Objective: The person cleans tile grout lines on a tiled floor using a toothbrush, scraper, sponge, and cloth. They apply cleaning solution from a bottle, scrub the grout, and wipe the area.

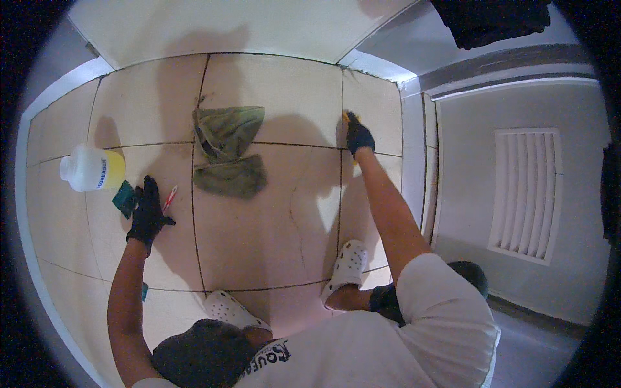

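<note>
My left hand (149, 210), in a black glove, rests on the tiled floor with its fingers stretched out. Its fingers lie beside a dark green scouring pad (123, 199), perhaps touching it. Close to its thumb is a slim red-and-white tool (171, 196), its kind unclear. My right hand (360, 136), also gloved in black, is closed over a small tool with yellow ends (347, 118) at a dark joint line between tiles. Most of that tool is hidden by the glove. A crumpled grey-green cloth (229, 132) lies on the floor between my hands, folded into two lobes.
A translucent jug of yellow liquid (111, 171) stands at the left. Another bit of green (145, 291) shows by my left forearm. White clogs (349, 262) are on my feet. A pale door with a louvred vent (526, 194) is at the right, and walls border the floor.
</note>
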A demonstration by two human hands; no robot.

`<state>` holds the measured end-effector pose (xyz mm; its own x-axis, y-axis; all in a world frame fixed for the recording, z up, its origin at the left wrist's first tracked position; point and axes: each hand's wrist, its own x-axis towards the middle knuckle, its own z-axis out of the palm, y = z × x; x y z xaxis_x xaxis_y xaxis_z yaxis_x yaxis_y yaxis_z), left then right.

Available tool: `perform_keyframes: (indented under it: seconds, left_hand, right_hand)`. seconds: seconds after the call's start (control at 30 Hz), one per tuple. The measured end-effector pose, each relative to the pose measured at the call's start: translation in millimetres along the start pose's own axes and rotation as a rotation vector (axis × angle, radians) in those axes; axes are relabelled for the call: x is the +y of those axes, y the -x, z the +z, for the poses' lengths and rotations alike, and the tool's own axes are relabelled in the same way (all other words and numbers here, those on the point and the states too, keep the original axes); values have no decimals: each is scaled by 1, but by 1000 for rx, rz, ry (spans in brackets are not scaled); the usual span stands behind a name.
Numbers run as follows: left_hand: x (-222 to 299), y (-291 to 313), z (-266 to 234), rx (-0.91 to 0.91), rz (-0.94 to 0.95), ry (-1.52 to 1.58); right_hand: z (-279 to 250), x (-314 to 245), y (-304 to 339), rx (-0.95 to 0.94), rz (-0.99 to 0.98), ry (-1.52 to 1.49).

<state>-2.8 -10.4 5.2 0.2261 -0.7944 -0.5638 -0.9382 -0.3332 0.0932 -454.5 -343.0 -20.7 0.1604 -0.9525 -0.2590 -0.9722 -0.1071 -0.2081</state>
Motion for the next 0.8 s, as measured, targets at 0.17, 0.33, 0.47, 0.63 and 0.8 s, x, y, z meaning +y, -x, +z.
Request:
perform_keyframes:
  seconds: [0.17,0.33,0.47,0.63,0.8]
  left_hand:
    - [-9,-3,10,51,43,45]
    - [-3,-4,8,17,-68,161]
    - [-14,-9,20,66,-15,171]
    - [-11,-8,13,33,-33,189]
    - [-5,-13,11,42,-41,148]
  right_hand:
    - [-29,-25,-82,-34,-11,98]
    - [-16,-10,-66,-63,11,211]
    - [-36,-36,-75,11,-30,262]
    - [-18,-25,-74,-29,5,239]
    - [-25,-20,-98,41,-1,209]
